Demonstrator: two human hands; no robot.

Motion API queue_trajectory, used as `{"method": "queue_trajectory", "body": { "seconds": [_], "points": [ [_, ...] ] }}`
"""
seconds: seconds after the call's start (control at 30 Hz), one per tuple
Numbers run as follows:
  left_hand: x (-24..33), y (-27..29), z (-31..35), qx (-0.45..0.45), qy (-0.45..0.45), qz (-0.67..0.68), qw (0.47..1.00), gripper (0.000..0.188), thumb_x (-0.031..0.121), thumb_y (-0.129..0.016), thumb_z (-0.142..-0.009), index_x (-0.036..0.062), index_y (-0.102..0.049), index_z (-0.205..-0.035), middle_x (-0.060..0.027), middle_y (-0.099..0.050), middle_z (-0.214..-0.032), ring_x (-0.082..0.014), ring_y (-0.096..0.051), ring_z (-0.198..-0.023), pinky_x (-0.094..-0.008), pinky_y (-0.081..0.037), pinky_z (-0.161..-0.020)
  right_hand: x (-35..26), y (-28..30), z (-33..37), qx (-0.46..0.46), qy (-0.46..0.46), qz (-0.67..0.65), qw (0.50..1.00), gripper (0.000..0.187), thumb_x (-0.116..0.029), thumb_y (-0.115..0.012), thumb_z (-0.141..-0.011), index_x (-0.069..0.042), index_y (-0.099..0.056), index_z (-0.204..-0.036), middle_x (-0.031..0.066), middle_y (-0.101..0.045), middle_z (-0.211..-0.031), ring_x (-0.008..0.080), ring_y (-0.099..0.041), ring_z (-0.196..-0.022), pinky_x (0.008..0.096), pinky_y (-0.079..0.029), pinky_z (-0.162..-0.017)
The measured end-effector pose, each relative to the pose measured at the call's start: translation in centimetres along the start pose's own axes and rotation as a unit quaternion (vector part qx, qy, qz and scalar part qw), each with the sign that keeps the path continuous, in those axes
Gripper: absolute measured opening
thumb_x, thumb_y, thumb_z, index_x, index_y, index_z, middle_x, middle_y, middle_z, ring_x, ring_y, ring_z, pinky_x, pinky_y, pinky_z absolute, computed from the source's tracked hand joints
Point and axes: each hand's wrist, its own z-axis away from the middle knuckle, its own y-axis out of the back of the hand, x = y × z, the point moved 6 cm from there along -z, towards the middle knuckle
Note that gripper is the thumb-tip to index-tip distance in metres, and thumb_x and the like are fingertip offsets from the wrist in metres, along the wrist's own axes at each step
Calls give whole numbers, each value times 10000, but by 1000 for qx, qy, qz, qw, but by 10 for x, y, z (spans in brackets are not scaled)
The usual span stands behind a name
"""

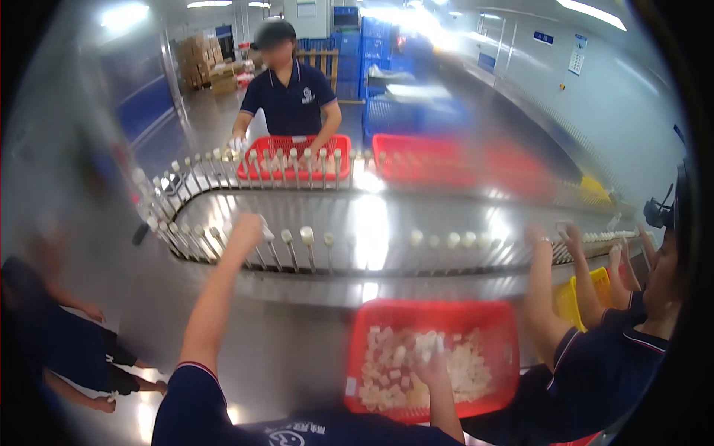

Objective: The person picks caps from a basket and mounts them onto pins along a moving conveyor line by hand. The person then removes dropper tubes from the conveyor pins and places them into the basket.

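My left hand (249,225) reaches over the near side of a metal conveyor loop, its fingers closed at the top of an upright metal rod. Something small and whitish shows at its fingertips; I cannot make out what. Beside it, small white caps (306,235) sit on top of several rods. My right hand (427,361) is down in a red plastic basket (357,349), among many loose cream-white pieces (468,364). Its fingers are blurred and partly lost against the pieces, so I cannot tell whether it grips one.
Across the conveyor a co-worker (290,97) handles pieces at another red basket (294,141). More red baskets (424,160) and blue crates (375,48) stand beyond. Close on my right, another co-worker (617,364) reaches to the line beside a yellow basket (567,301). A person (59,342) is at far left.
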Motion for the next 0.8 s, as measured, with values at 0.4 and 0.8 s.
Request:
{"method": "queue_trajectory", "body": {
  "seconds": [0.4,0.8],
  "points": [
    [206,35,121,114,-197,523,822,417,182,-681,-698,42,-546,-1068,-149,-537,-1088,-284,-482,-1063,-363,-379,-902,23,-116,-58,-3,-56,217,975,385,-404,-403,-889,-123,-448,-1149,46,-552,-1033,155,-541,-805,315,-468,-628],
    [280,-10,166,-64,-11,743,667,336,103,-678,-713,44,-569,-1025,-66,-570,-1078,-132,-539,-933,-268,-424,-813,-11,-109,-21,49,3,442,896,252,-170,-480,-875,-91,-484,-1114,-11,-542,-830,81,-494,-588,225,-386,-482]
  ]
}}
